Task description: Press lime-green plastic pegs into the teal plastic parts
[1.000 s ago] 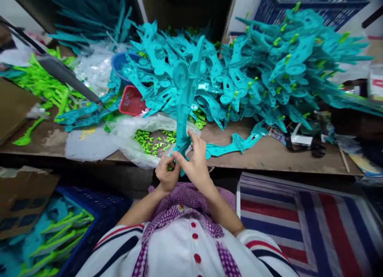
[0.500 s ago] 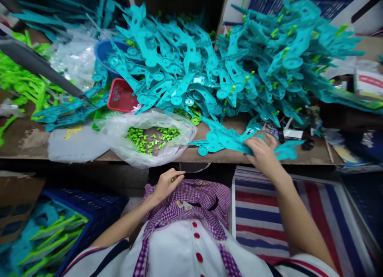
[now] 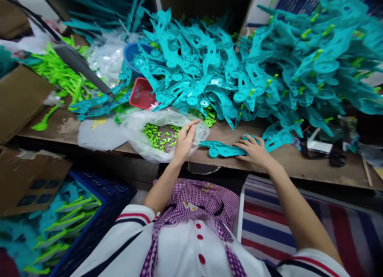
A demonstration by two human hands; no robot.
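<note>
My right hand (image 3: 254,151) is wrapped over a long teal plastic part (image 3: 221,149), which lies along the table's front edge. A round disc shows near that part's left end, and my fingers hide its middle. My left hand (image 3: 185,141) is raised over the right rim of a clear plastic bag (image 3: 134,147), with its fingers curled and the index finger fairly straight. The small green piece seen in it half a second ago is hidden now. Loose small green pieces (image 3: 154,133) lie inside the bag's open mouth.
A large heap of teal parts (image 3: 191,65) covers the back of the table. A red tray (image 3: 142,94) and a blue bowl (image 3: 130,55) stand at its left, beside bright green parts (image 3: 56,67). Below left is a blue crate (image 3: 95,197) with more parts.
My left hand has risen from above my lap to the bag's rim. The teal part under my right hand has gone from raised and tilted to flat on the table. The view has shifted left.
</note>
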